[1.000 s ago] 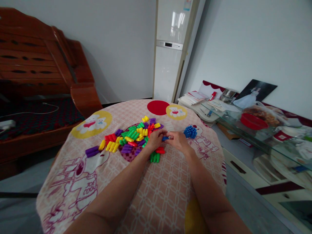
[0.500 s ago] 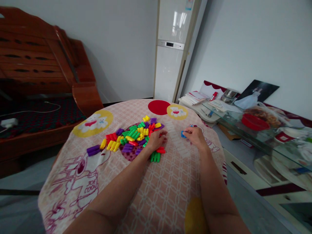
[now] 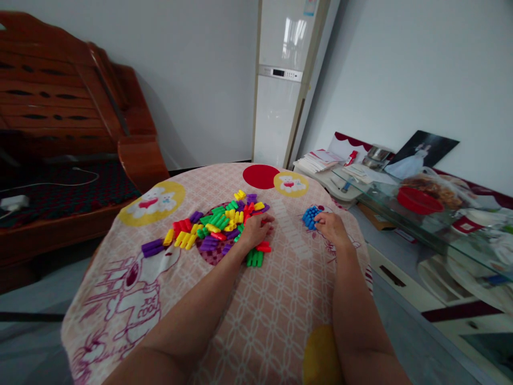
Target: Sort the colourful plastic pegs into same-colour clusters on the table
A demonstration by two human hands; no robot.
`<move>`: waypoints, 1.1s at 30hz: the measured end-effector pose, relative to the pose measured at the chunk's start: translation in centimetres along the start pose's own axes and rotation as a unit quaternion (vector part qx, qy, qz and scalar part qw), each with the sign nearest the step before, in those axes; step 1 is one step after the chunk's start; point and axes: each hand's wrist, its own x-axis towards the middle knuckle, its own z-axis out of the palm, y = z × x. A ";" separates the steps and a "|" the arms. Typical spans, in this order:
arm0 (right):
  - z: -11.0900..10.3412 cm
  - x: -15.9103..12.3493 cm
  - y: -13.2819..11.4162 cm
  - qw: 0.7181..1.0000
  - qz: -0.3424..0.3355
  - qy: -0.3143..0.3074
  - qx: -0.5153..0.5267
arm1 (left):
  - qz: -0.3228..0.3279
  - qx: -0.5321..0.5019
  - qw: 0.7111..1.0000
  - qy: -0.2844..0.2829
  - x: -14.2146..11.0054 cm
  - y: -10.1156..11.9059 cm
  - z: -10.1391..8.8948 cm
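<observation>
A spread pile of plastic building blocks (image 3: pixel 218 218) in red, yellow, green and purple lies on the round table. Over the pile's right edge rests my left hand (image 3: pixel 258 230), palm down with its fingers loosely apart; part of some red blocks shows beside the fingers. To the right, a tight cluster of blue building blocks (image 3: pixel 310 217) sits apart from the pile. The fingers of my right hand (image 3: pixel 332 227) are bent and pinched against the right side of this cluster, on a blue block mostly covered by the fingertips.
A patterned pink tablecloth (image 3: pixel 256 315) covers the table. On the right stands a glass-topped cabinet (image 3: pixel 420 235) with papers, a red bowl (image 3: pixel 419 200) and bags. A wooden bench (image 3: pixel 136 160) is at the left, and a tall white air conditioner (image 3: pixel 276 112) stands behind the table.
My right hand has moved a little to the right, from left of the blue cluster to its right side, uncovering the cluster. My left hand has stayed in place.
</observation>
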 end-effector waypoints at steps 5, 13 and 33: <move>-0.5 0.1 -1.9 0.998 0.016 0.052 0.010 | 0.051 0.102 0.993 -0.011 -0.1 0.5 0.0; 4.6 -0.1 -8.2 0.997 -0.072 0.018 0.030 | 0.191 0.282 0.932 -0.126 -1.1 1.5 0.9; 7.8 -0.6 -7.4 0.998 -0.045 -0.026 0.043 | -0.004 0.468 0.880 0.084 -0.1 -0.4 -11.4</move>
